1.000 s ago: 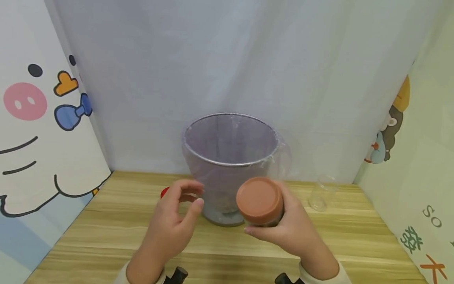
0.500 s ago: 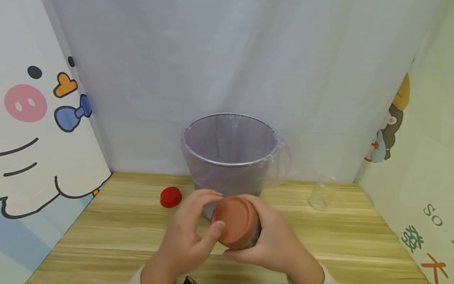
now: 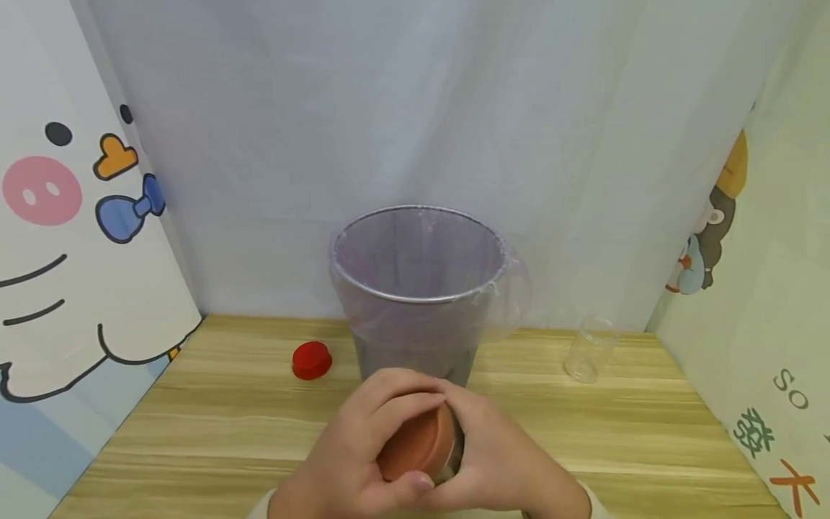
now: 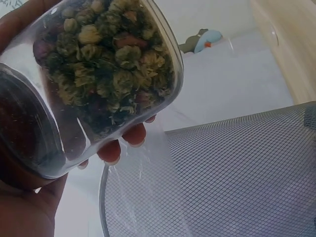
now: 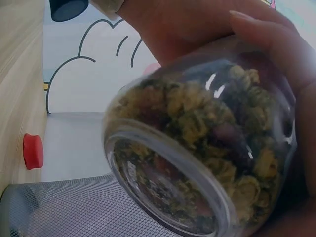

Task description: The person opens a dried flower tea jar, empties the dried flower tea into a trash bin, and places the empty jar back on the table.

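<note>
Both hands hold a clear jar of dried flowers [image 5: 197, 143] over the near part of the table. My left hand [image 3: 353, 454] curls round its orange-brown lid [image 3: 411, 447], thumb on the near side and fingers over the far side. My right hand [image 3: 499, 454] grips the jar's body from the right. In the left wrist view the jar [image 4: 113, 64] is tilted, with dried blossoms packed at the end away from the lid. The right wrist view shows its round glass base. The hands' fingertips meet in the head view, covering much of the jar.
Behind the hands stands a grey mesh wastebasket [image 3: 415, 324] lined with a thin clear bag. Left of it lies a red cap [image 3: 312, 360] on the wooden table [image 3: 214, 404]. A clear cup [image 3: 590, 349] stands back right. A pale curtain and cartoon-printed panels surround the table.
The right hand has brought the jar left and nearer the body. The left hand has moved in from beside the jar and closed round the lid, uncovering the red cap.
</note>
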### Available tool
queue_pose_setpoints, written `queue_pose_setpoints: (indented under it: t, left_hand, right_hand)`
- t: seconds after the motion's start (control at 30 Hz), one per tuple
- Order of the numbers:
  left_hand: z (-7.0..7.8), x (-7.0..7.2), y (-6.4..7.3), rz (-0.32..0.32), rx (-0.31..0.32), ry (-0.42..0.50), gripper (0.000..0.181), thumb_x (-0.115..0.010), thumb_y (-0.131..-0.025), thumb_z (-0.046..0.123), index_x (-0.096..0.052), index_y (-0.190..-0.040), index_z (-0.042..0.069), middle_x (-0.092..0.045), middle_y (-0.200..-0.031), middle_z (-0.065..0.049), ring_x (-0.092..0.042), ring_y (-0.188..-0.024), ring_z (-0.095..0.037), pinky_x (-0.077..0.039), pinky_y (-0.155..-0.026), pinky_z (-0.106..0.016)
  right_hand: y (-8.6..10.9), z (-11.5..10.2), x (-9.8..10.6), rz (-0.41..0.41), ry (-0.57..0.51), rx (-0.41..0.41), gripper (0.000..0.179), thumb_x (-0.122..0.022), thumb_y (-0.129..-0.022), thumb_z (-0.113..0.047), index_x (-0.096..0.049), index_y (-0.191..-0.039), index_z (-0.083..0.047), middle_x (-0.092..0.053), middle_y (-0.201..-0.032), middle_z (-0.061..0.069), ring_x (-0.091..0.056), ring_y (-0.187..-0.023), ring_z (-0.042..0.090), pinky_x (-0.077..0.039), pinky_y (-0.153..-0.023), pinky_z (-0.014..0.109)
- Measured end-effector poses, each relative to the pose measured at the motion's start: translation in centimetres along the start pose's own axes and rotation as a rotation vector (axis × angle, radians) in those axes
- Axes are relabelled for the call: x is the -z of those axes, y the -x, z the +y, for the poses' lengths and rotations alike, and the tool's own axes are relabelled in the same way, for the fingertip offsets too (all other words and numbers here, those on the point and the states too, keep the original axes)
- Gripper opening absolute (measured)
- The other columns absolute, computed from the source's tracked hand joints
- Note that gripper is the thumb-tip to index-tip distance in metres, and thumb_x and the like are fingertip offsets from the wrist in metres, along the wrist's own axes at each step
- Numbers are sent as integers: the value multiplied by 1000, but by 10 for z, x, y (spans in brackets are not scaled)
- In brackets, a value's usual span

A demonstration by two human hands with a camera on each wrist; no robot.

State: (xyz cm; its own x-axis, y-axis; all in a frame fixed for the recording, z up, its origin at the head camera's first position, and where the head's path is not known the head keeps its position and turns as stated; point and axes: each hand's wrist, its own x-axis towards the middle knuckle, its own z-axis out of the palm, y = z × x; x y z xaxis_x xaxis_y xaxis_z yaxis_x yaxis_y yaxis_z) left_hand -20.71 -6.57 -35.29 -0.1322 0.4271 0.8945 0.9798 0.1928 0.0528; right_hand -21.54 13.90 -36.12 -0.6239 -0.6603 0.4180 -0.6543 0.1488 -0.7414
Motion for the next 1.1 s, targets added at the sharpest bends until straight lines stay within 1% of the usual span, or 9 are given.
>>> queue_pose_setpoints:
  t: [0.1,0.17,0.33,0.43,0.6,0.73,0.9,1.0,1.1]
  left_hand:
    - [-1,-2,-3,18,-74,27,53,-58,-103,42,-65,-121,-8,-63,-125,-20,-61,-112,-34,-53,-93,-40]
    - [-1,-3,-5,47,-118,40,50,-60,-103,39,-67,-117,-8,-64,-123,-21,-62,-109,-35,-53,-91,-41]
    - [-1,-7,-7,130,-187,47,42,-64,-99,31,-68,-108,-10,-66,-115,-23,-64,-100,-36,-55,-83,-41]
    - [-1,-8,-6,162,-197,41,38,-66,-96,27,-70,-105,-9,-67,-112,-23,-64,-97,-36,-56,-81,-41]
    - [-2,-10,-3,192,-204,30,37,-69,-91,25,-71,-105,-9,-69,-112,-24,-64,-96,-36,-56,-81,-41]
    - [-3,-11,-4,212,-235,26,37,-68,-92,24,-71,-104,-11,-69,-111,-25,-65,-95,-37,-57,-80,-41]
    - [-3,-9,-10,228,-269,26,36,-67,-93,22,-70,-102,-12,-69,-106,-27,-65,-93,-38,-57,-79,-41]
    - [-2,-7,-11,235,-270,25,36,-67,-92,22,-70,-102,-13,-69,-105,-27,-65,-92,-38,-57,-78,-41]
    - [-2,-5,-11,246,-269,25,36,-66,-92,22,-70,-101,-13,-69,-105,-27,-64,-90,-37,-56,-76,-41]
  right_hand:
    - [0,1,0,-34,-27,-1,75,-90,-81,-37,-51,-144,-32,-64,-129,-10,-67,-105,12,-57,-87,33]
    - [0,1,0,-50,-29,-2,71,-88,-82,-37,-52,-143,-32,-65,-128,-11,-67,-105,11,-56,-88,33]
    - [0,1,-1,-69,-20,-32,71,-89,-78,-28,-53,-139,-33,-64,-128,-12,-66,-107,12,-55,-92,32]
    - [0,1,-1,-79,-39,-48,75,-91,-75,-23,-53,-139,-33,-63,-129,-11,-65,-109,13,-54,-92,33]
    - [-1,3,-1,-93,-56,-14,76,-91,-75,-21,-53,-140,-31,-63,-131,-9,-65,-110,13,-54,-93,33]
    - [-2,3,-1,-100,-56,44,72,-90,-78,-25,-52,-139,-30,-63,-129,-9,-65,-109,13,-55,-92,32]
    - [-2,0,-2,-79,-30,75,72,-89,-80,-34,-52,-142,-31,-62,-132,-10,-64,-112,12,-53,-96,32]
    - [-2,2,-1,-62,13,101,77,-92,-77,-36,-52,-142,-31,-62,-133,-11,-64,-112,12,-53,-95,32]
    - [-2,6,1,-60,25,116,82,-95,-74,-37,-51,-143,-30,-63,-132,-10,-65,-110,11,-54,-93,32]
